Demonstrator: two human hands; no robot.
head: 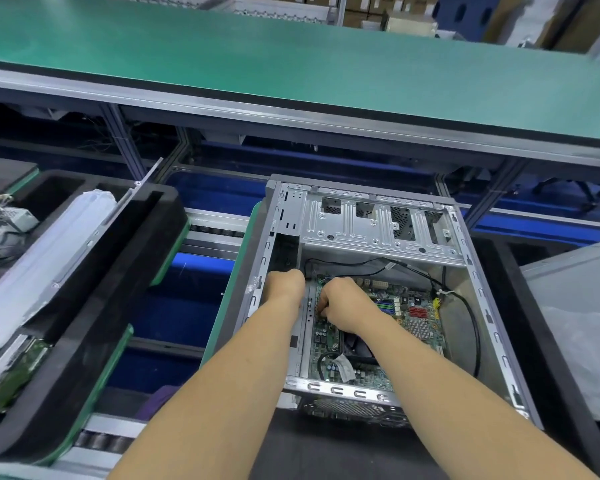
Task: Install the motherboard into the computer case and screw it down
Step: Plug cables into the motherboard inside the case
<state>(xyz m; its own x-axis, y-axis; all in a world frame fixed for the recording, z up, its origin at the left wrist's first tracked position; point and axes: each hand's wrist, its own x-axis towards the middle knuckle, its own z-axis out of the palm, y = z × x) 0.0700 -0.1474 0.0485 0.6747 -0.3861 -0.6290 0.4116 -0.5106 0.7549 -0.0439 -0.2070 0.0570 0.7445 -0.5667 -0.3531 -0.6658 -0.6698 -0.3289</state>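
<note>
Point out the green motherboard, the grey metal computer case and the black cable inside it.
Green motherboard (417, 323), head view: bare area by the silver heatsink.
Grey metal computer case (347, 223), head view: drive-bay plate.
Black cable (473, 327), head view: loop near the right wall.

2 bare forearms reach from the near edge toward the far middle of the scene, converging as they go. The left arm comes in from the near left, fairly straight, and ends in the left hand (286, 284), seen from its back with the knuckles up and the fingers folded down out of sight, so whether they hold anything cannot be told. The right arm crosses in from the near right. The right hand (343, 306) lies just right of the left one, wrist bent leftward, fingers (323, 308) curled down and bunched at their tips.
</note>
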